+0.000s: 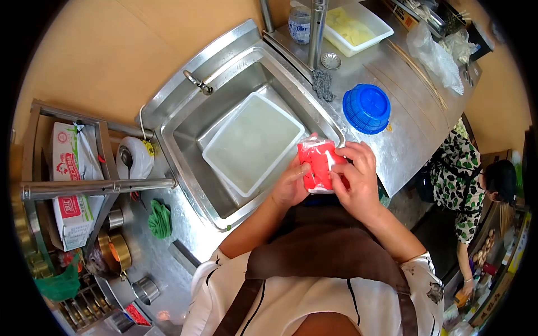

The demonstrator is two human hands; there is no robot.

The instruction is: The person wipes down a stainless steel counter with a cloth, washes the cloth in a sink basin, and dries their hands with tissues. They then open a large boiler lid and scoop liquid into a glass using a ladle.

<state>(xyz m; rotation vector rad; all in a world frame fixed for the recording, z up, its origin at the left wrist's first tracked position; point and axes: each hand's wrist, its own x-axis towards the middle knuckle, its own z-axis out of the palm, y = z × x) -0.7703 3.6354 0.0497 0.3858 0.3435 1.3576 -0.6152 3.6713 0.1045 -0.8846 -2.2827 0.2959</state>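
Observation:
A red and white plastic packet [318, 166] is between my two hands, just off the sink's front right rim. My left hand [291, 182] is closed round its left side, thumb on the front. On its right side, my right hand [356, 178] grips the edge with bent fingers and thumb. Behind the packet, a white rectangular tub [212, 155] with cloudy liquid rests in the steel sink [182, 134]. To the right, an upturned blue basket [366, 108] sits on the steel counter [412, 134].
A faucet [199, 83] rises behind the sink. White tray [375, 35], patterned jar [299, 25], scouring pad [323, 84], skewers [417, 73] and plastic bag [434, 56] lie back right. Green cloth [159, 218] and shelf of boxes [70, 185] are left. A person [459, 179] bends at right.

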